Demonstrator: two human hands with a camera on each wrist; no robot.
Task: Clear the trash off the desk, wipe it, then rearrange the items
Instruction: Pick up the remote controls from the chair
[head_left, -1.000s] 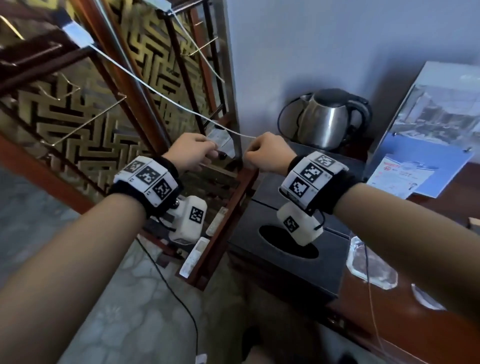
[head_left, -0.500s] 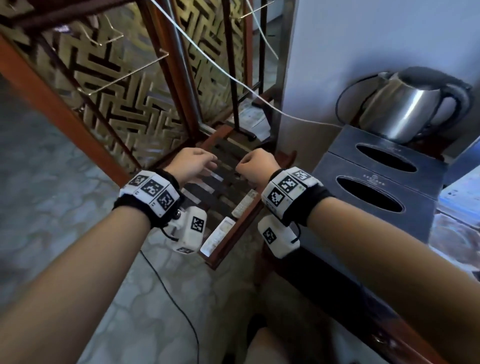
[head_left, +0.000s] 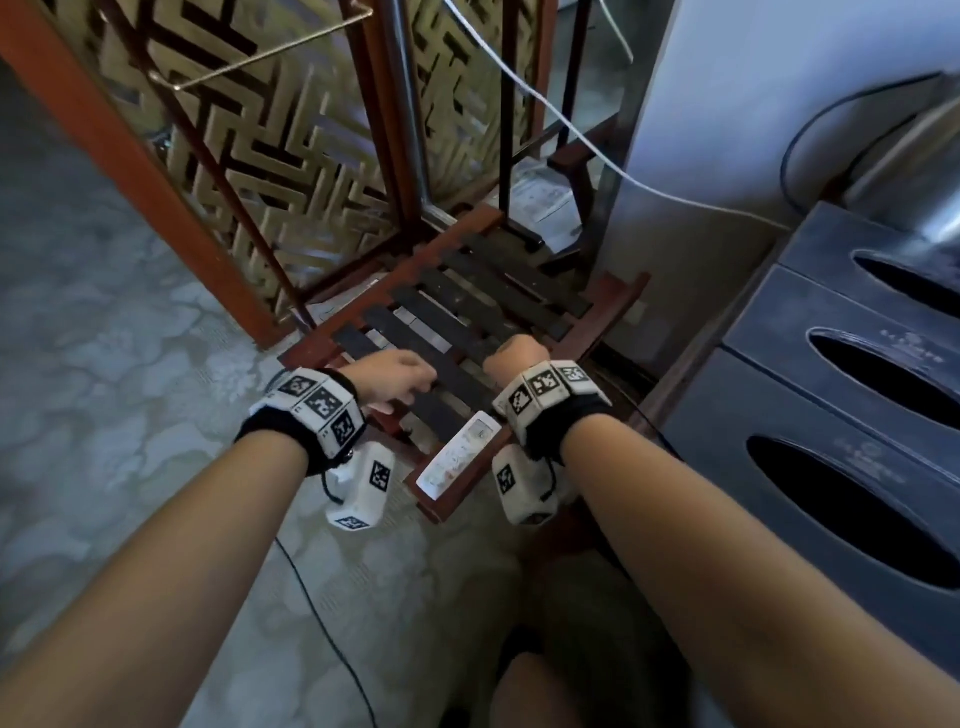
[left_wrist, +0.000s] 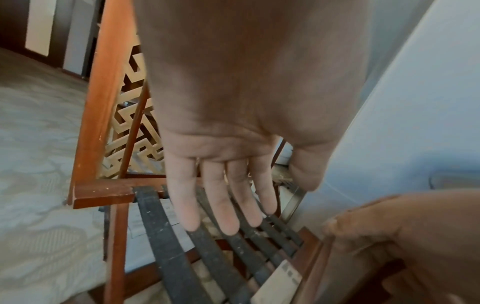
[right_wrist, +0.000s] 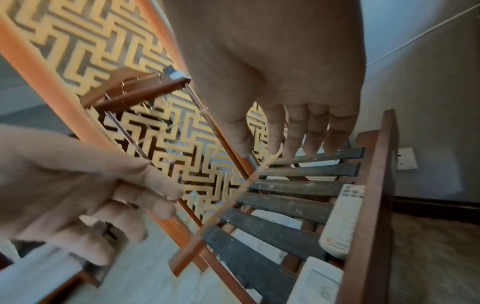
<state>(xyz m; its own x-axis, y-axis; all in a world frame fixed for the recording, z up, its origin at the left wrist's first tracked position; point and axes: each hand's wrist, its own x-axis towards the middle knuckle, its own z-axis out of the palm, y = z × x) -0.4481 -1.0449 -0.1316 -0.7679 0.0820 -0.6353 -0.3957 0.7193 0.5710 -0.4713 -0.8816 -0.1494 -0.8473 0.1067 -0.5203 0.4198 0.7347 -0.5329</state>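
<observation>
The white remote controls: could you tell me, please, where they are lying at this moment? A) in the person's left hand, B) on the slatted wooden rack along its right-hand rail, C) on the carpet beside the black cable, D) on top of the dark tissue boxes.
B: the white remote controls lie on the dark slats of the wooden rack, against its right-hand rail; the left hand is open above the slats and holds nothing.

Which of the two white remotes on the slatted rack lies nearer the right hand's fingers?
The buttoned remote, farther up the slatted rack and just below the right hand. The other remote lies at the rack's near end, back under the wrist.
</observation>
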